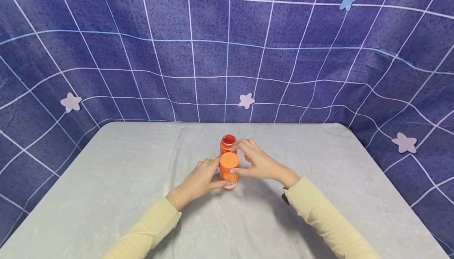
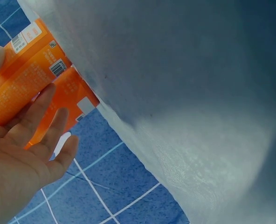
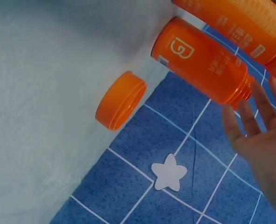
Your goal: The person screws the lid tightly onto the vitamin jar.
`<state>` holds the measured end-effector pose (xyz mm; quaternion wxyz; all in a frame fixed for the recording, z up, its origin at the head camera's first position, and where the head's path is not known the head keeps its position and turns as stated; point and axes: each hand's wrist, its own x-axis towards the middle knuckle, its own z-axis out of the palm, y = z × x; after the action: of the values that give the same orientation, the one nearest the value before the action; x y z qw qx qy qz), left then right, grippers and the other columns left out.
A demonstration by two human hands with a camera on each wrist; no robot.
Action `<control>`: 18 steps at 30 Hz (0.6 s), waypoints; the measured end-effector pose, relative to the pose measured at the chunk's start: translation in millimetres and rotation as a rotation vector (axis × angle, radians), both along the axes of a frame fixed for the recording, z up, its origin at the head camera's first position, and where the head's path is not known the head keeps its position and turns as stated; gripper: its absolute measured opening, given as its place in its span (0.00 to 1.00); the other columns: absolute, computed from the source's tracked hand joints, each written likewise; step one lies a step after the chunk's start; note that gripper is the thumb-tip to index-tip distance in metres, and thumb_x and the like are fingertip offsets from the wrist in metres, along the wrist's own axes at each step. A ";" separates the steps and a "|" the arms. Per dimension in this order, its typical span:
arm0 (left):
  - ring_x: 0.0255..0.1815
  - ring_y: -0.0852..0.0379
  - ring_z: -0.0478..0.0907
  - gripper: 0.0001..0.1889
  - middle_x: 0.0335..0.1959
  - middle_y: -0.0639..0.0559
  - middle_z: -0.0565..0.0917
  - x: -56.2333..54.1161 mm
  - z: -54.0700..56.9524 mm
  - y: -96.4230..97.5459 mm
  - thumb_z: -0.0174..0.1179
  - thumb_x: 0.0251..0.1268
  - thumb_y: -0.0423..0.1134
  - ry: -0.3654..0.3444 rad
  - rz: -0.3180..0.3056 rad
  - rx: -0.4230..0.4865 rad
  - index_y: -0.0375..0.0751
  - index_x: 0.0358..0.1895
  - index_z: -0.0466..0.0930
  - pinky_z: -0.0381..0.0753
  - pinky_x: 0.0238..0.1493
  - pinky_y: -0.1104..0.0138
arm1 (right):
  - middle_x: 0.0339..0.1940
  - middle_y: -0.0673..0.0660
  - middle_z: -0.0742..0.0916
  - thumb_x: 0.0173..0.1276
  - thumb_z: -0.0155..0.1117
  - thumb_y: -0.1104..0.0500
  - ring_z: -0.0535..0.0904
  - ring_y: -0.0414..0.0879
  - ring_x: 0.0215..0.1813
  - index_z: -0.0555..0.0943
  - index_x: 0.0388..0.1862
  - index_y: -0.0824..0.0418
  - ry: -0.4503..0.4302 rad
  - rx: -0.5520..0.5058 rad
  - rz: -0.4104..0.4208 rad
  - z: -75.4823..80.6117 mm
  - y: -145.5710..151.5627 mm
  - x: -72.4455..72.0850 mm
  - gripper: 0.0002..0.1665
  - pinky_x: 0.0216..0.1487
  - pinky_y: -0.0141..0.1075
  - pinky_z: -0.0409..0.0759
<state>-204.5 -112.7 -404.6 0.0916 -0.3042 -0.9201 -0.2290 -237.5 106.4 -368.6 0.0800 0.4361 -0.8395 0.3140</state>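
Two orange bottles stand one behind the other in the head view. The front bottle (image 1: 228,176) wears its orange lid, and my left hand (image 1: 200,180) grips it from the left, thumb on the near side. In the left wrist view this bottle (image 2: 28,65) shows printed labels and barcodes. Behind it, the rear bottle (image 1: 225,148) is uncapped, its mouth facing up. My right hand (image 1: 262,162) reaches in from the right, thumb by the front lid and fingers at the rear bottle's neck. In the right wrist view its fingers look fairly straight. A loose orange cap (image 3: 121,100) sits right of the rear bottle.
A pale grey cloth covers the table (image 1: 106,196). Behind and on both sides hangs a blue-purple curtain (image 1: 209,58) with grid lines and stars. The loose cap is mostly hidden behind my right hand in the head view.
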 end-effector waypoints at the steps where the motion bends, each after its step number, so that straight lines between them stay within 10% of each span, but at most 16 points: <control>1: 0.48 0.51 0.77 0.35 0.47 0.50 0.81 -0.2 0.0 0.0 0.64 0.50 0.56 -0.001 0.000 -0.001 0.43 0.60 0.66 0.69 0.54 0.53 | 0.56 0.52 0.75 0.54 0.68 0.47 0.65 0.45 0.56 0.72 0.53 0.57 -0.007 0.004 0.013 0.4 0.3 -0.7 0.30 0.40 0.36 0.75; 18: 0.47 0.51 0.76 0.36 0.47 0.51 0.81 -1.0 0.5 -0.7 0.64 0.50 0.57 -0.016 0.003 0.001 0.44 0.61 0.65 0.68 0.55 0.54 | 0.60 0.54 0.74 0.54 0.63 0.61 0.63 0.45 0.61 0.70 0.59 0.58 -0.077 0.064 0.113 10.2 1.0 -3.8 0.31 0.56 0.46 0.67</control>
<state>-205.6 -113.4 -404.1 0.0847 -0.3008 -0.9212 -0.2319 -241.3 107.4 -358.4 0.0161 0.4727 -0.8257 0.3074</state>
